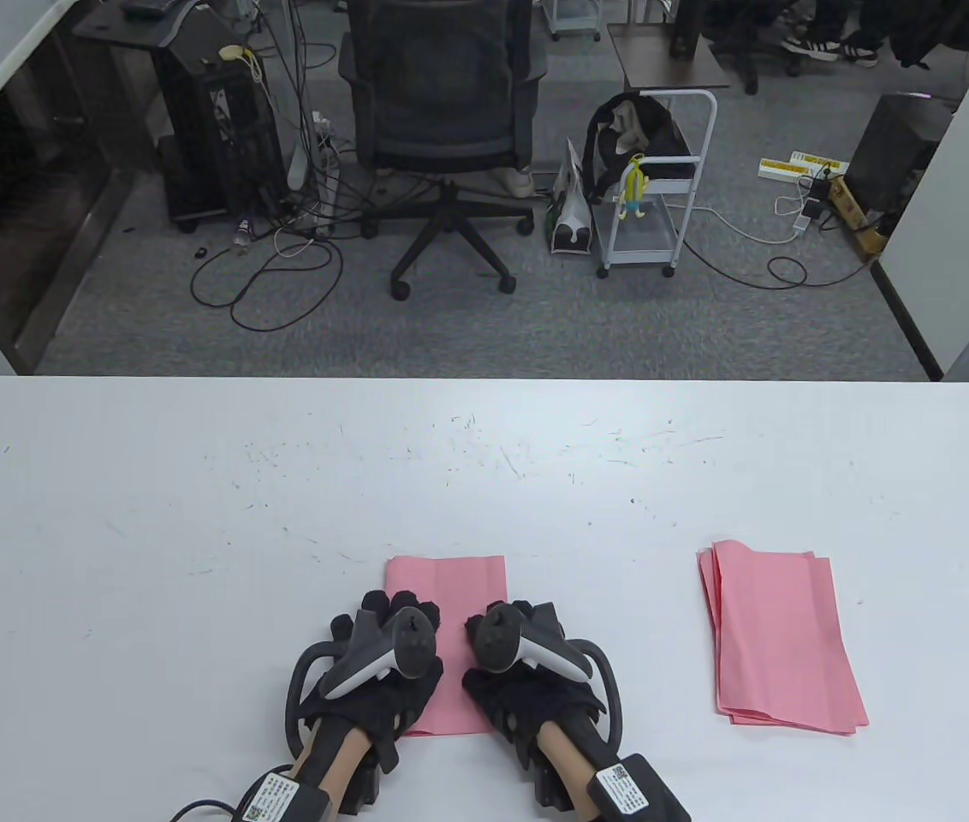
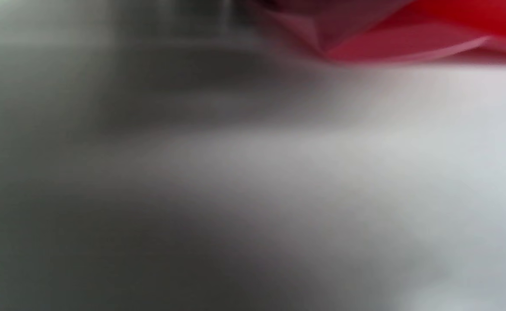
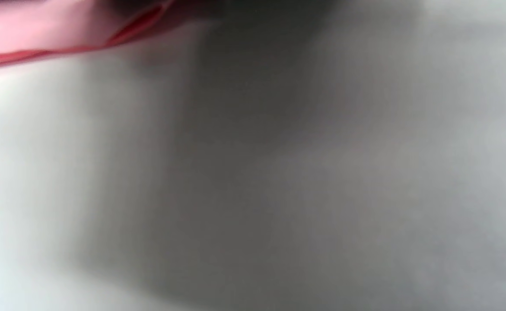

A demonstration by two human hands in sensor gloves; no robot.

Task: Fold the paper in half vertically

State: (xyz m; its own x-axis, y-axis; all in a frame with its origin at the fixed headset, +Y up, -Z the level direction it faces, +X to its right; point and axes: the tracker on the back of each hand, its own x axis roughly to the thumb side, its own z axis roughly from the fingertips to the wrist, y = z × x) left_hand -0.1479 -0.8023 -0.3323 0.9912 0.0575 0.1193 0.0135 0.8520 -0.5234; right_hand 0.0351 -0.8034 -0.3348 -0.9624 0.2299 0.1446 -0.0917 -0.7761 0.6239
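Note:
A pink paper (image 1: 450, 582) lies as a narrow upright rectangle on the white table (image 1: 193, 514) near its front edge. My left hand (image 1: 386, 612) rests on the paper's left side. My right hand (image 1: 527, 621) rests on its right side. Both hands lie palm down and cover the paper's lower half. The fingers are mostly hidden under the trackers. The left wrist view is blurred and shows layered pink paper (image 2: 408, 43) at the top right. The right wrist view is blurred and shows a pink paper edge (image 3: 41, 30) at the top left.
A stack of folded pink papers (image 1: 780, 638) lies to the right of my hands. Beyond the table's far edge stand an office chair (image 1: 446, 128) and a white cart (image 1: 656, 197) on the floor.

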